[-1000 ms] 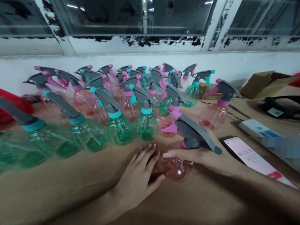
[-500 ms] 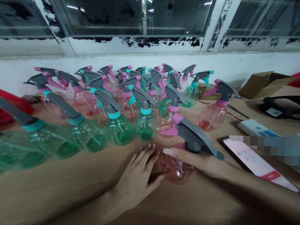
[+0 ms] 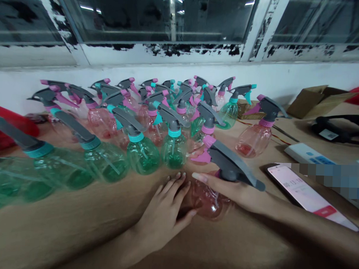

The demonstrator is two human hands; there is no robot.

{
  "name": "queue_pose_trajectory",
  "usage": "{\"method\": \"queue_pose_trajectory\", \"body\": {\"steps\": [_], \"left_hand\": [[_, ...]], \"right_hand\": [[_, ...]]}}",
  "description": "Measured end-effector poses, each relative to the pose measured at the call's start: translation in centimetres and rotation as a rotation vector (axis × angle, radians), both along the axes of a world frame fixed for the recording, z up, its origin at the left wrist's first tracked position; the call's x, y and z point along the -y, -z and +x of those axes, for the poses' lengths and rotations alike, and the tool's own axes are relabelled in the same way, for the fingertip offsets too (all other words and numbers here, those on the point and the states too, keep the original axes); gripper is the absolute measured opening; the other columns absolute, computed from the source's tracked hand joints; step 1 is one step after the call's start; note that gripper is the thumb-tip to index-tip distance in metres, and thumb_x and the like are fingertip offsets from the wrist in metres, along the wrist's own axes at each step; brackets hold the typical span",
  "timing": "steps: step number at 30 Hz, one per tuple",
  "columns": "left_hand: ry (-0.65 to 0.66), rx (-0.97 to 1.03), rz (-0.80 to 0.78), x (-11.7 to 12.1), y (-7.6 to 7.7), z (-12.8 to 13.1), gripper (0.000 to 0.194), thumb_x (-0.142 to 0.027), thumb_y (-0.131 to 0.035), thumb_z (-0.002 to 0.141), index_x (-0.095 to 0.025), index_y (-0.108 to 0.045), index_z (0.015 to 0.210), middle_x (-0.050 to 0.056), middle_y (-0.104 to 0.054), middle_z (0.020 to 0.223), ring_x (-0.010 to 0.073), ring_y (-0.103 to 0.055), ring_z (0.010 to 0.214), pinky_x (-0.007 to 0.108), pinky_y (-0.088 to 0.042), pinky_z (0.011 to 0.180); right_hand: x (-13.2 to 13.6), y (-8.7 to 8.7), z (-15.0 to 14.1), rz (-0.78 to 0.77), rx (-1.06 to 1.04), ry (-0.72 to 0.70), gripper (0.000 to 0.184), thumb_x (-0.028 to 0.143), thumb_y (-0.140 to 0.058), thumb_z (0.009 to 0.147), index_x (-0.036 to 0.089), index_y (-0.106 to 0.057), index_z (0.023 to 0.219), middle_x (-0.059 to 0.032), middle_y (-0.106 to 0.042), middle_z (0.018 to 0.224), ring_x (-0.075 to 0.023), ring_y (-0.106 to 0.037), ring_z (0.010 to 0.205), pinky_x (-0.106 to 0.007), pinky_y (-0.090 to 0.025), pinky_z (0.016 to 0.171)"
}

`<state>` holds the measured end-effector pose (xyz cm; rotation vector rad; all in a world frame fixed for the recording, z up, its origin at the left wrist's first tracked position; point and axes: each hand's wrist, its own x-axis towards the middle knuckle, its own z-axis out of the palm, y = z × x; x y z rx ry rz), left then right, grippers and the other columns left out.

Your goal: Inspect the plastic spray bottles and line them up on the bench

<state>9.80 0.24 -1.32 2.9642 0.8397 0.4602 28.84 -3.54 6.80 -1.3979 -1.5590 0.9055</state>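
The right hand [image 3: 239,193] holds a pink spray bottle [image 3: 208,202] under its head (maybe to keep it steady). The left hand [image 3: 161,216] lies open just beside, green spray bottles [image 3: 143,156] ahead.

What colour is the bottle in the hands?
The bottle is see-through pink, best seen in the head view.

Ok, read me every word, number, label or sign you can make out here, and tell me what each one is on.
"00:13:1", then a blurred digit, on the pink screen of the phone.
The white label on the black strap: too small to read.
The blue markings on the white panel: too blurred to read.
The pink spray bottle by the hands: no readable text.
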Motion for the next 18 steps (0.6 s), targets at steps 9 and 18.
{"method": "queue_pose_trajectory", "body": {"steps": [9, 18], "left_hand": [[-0.004, 0.004, -0.02, -0.1, 0.0, -0.1, 0.049, -0.043, -0.051, 0.091, -0.012, -0.048, 0.128, 0.017, -0.048, 0.134, 0.0322, -0.043, 0.124, 0.049, -0.038, 0.097], [0.009, -0.024, -0.024, -0.1, -0.2, -0.1, 0.05, -0.043, -0.05, 0.091, -0.011, -0.047, 0.13, 0.016, -0.043, 0.14, 0.0302, -0.039, 0.129, 0.049, -0.034, 0.102]], "right_hand": [[0.2, 0.0, 0.4, 0.047, 0.009, 0.026, 0.031, 0.054, -0.058, 0.078, 0.024, -0.066, 0.074, -0.0011, -0.064, 0.069, -0.0189, -0.064, 0.065, -0.037, -0.056, 0.071], [-0.1, 1.3, 1.8, 0.078, -0.054, 0.046, 0.025, 0.046, -0.053, 0.086, 0.026, -0.066, 0.088, -0.0024, -0.068, 0.082, -0.0231, -0.065, 0.088, -0.041, -0.052, 0.086]]}}
